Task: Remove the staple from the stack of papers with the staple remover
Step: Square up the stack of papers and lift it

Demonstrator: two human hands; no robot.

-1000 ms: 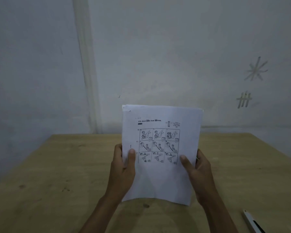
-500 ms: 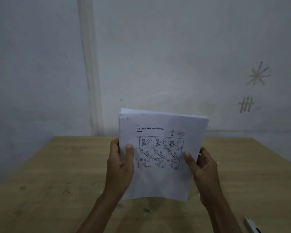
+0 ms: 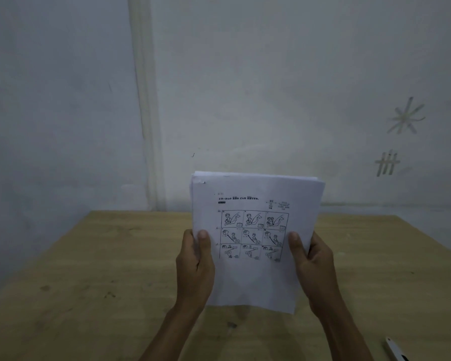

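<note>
Above the worktop point(image 3: 115, 256), your left hand point(image 3: 194, 267) and right hand point(image 3: 313, 267) each grip a side edge of the papers point(image 3: 255, 280). Stack is near upright, long axis vertical, print facing you, staple point(image 3: 203, 182) at its top-left corner. White tool point(image 3: 396, 350) lies at right.

White tool point(image 3: 396, 350) cut off at bottom edge; staple point(image 3: 203, 182) barely discernible.

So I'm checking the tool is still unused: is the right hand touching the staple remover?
Apart. The head view shows the right hand holding the paper stack, while the staple remover lies alone on the table.
</note>
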